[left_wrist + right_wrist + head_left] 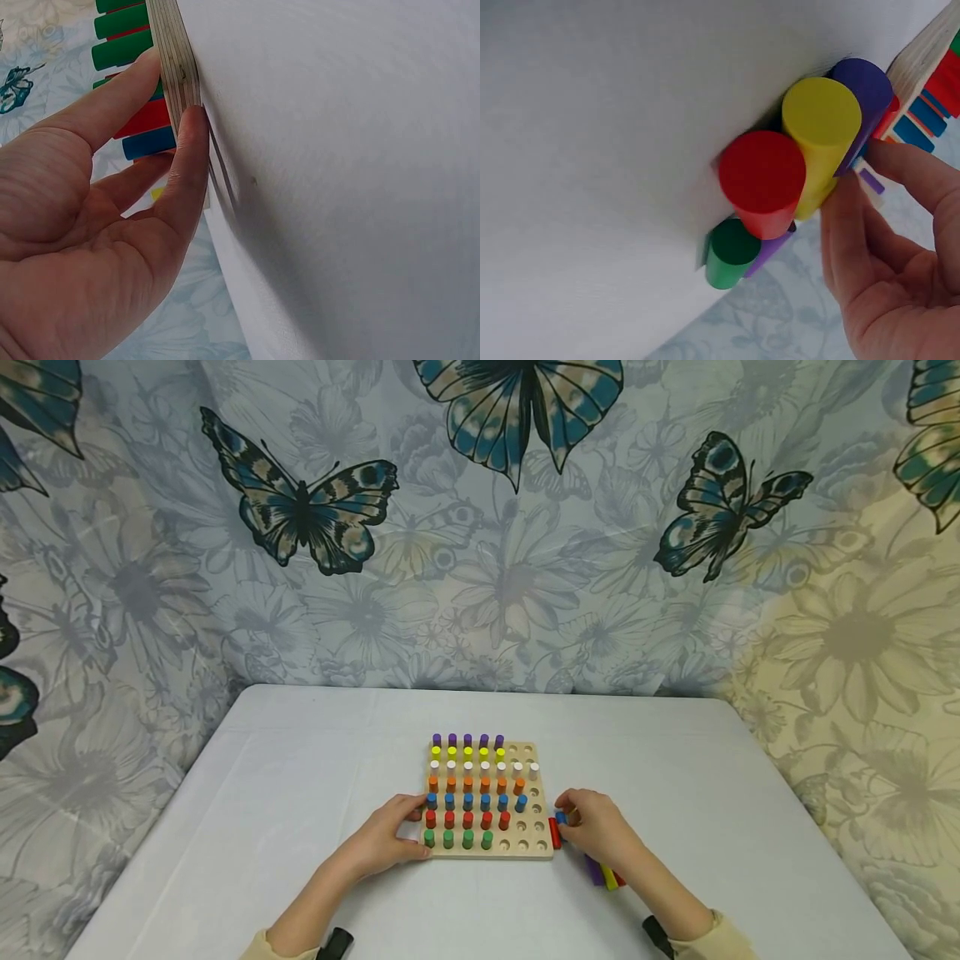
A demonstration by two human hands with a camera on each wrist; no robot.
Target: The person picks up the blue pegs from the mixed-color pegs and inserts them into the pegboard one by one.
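Note:
A wooden pegboard [517, 852] lies on the table with rows of purple, yellow, white, orange, blue, red and green pegs [468, 838] standing in its holes. My left hand [382, 835] holds the board's left edge, thumb by the near corner and fingers farther up the side. Just off the board's right edge, my right hand [596, 827] pinches a blue peg [561, 817] between thumb and fingertips. Most of that peg is hidden by the hand in the right wrist view. A loose red peg [555, 833] lies against the board's right side.
Beneath the right forearm lie loose pegs: a purple peg [594, 870], a yellow peg [821, 112] and a red peg [761, 172]. A green peg [733, 251] shows beside them in the right wrist view. The white table [300, 735] meets a butterfly-patterned wall covering [510, 568].

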